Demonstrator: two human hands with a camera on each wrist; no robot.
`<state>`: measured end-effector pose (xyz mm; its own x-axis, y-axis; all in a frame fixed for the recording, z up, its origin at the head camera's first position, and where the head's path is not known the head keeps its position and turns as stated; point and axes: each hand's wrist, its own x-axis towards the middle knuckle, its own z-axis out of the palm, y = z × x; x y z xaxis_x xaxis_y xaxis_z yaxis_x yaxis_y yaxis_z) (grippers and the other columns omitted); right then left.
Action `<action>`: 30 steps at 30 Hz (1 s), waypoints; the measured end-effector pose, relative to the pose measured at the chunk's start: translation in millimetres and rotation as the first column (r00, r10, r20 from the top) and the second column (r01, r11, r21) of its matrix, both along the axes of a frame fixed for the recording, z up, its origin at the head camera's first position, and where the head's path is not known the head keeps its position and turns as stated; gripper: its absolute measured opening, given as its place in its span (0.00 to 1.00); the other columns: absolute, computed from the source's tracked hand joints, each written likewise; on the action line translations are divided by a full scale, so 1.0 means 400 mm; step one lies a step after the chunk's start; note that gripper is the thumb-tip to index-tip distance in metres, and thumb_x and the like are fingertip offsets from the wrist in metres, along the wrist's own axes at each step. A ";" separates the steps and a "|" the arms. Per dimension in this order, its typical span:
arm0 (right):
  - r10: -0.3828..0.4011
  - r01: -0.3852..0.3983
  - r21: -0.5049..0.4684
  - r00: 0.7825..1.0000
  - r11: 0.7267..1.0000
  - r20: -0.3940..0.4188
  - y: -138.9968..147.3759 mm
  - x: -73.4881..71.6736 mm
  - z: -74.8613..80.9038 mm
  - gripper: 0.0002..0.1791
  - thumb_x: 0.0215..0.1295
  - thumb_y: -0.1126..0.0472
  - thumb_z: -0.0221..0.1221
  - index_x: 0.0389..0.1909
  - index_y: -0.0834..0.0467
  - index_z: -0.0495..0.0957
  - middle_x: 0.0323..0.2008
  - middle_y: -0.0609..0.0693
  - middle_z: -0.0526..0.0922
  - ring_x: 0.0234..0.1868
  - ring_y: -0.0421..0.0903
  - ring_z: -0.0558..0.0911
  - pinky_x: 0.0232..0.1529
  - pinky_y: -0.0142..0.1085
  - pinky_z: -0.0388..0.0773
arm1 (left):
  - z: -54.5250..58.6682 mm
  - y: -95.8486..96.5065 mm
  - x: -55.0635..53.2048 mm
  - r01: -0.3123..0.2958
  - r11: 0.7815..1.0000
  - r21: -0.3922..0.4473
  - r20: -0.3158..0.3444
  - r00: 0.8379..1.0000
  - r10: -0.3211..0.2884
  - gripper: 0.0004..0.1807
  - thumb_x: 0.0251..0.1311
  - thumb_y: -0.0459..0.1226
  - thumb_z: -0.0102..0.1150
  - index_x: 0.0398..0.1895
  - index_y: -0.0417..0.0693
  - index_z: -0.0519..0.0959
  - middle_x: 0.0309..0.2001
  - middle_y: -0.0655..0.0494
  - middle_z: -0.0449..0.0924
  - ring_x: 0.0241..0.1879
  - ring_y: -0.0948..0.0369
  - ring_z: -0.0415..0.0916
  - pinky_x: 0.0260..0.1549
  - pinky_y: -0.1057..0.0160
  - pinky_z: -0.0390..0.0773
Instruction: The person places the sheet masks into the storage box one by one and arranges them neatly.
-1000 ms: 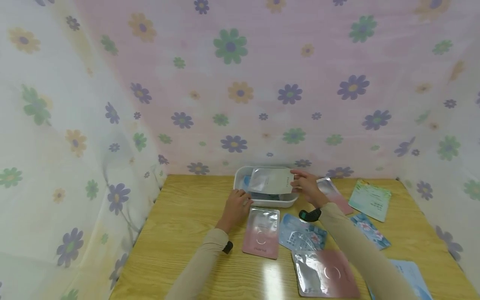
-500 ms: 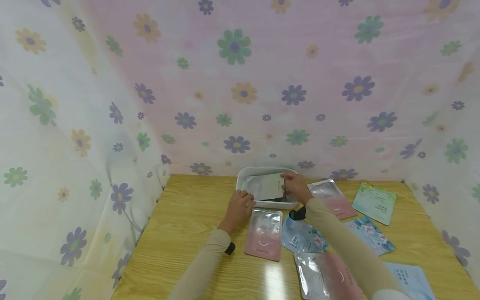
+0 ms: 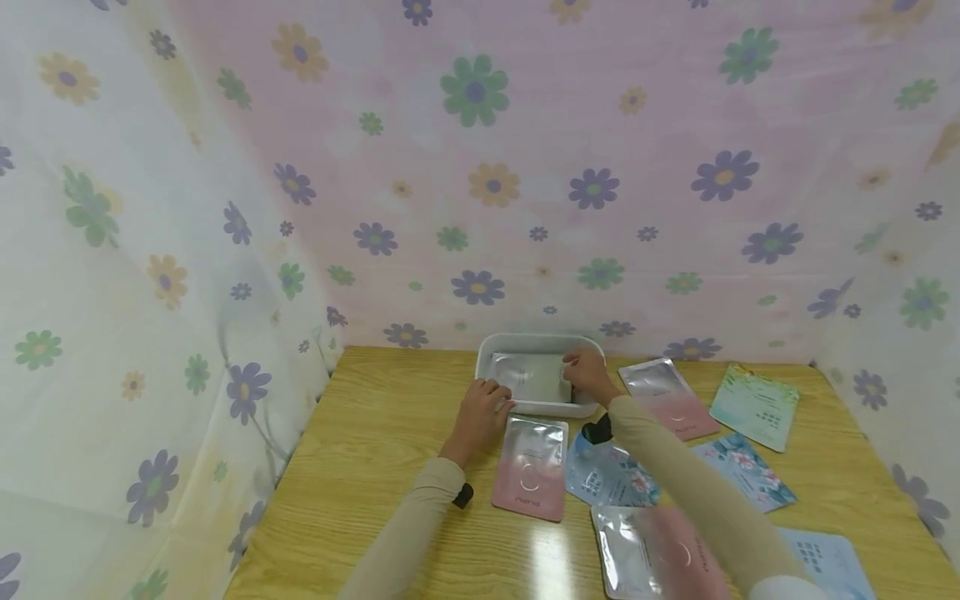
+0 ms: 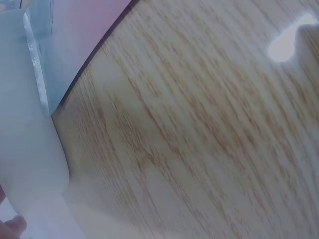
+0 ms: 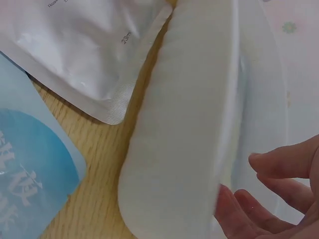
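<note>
In the head view a white plastic bin [image 3: 551, 409] stands at the back of the table. My left hand [image 3: 478, 415] holds its front left corner, fingers over the rim; one fingertip shows against the bin in the left wrist view. A silver and pale cream sheet mask packet [image 3: 531, 377] lies flat inside the bin. My right hand [image 3: 590, 375] is inside the bin at this packet's right end. In the right wrist view its thumb and fingers are loosely bent and apart, with nothing visible between them. Whatever lies beneath the packet is hidden.
Pink and silver packets [image 3: 529, 468] lie in front and right of the bin. Blue floral packets [image 3: 611, 477], a green one [image 3: 754, 407] and a light blue one [image 3: 825, 562] are at the right. Flowered cloth [image 3: 480, 167] hangs around the wooden table [image 3: 375, 417].
My right hand has moved left and down into the bin, lowering the cream packet from above the rim until it lies flat. The left hand has stayed on the bin's corner.
</note>
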<state>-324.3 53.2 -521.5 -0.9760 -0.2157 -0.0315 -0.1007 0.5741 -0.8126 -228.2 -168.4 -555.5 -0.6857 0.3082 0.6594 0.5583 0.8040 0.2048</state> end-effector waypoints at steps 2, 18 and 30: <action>0.019 -0.018 -0.021 0.999 1.000 0.035 0.014 0.004 0.014 0.21 0.49 0.73 0.52 0.46 0.75 0.76 0.42 0.70 0.79 0.32 0.58 0.81 0.25 0.45 0.81 | 0.001 0.006 0.001 -0.004 1.000 -0.003 0.020 1.000 0.004 0.06 0.51 0.35 0.69 0.30 0.44 0.80 0.30 0.54 0.75 0.33 0.56 0.71 0.38 0.60 0.73; 0.286 -0.274 -0.095 0.946 0.957 0.154 0.140 0.051 0.150 0.19 0.66 0.64 0.56 0.56 0.67 0.73 0.53 0.68 0.73 0.51 0.65 0.75 0.38 0.47 0.80 | -0.017 0.002 -0.002 -0.018 1.000 0.017 0.021 1.000 0.017 0.07 0.49 0.33 0.70 0.30 0.43 0.80 0.31 0.53 0.76 0.34 0.54 0.72 0.39 0.58 0.73; 0.315 -0.312 -0.044 0.941 0.949 0.125 0.266 0.118 0.228 0.20 0.64 0.63 0.57 0.56 0.67 0.73 0.48 0.65 0.78 0.43 0.57 0.79 0.37 0.48 0.80 | -0.007 0.010 0.001 0.002 1.000 0.028 -0.045 0.999 0.000 0.09 0.44 0.31 0.71 0.29 0.42 0.80 0.29 0.51 0.75 0.32 0.53 0.71 0.35 0.58 0.73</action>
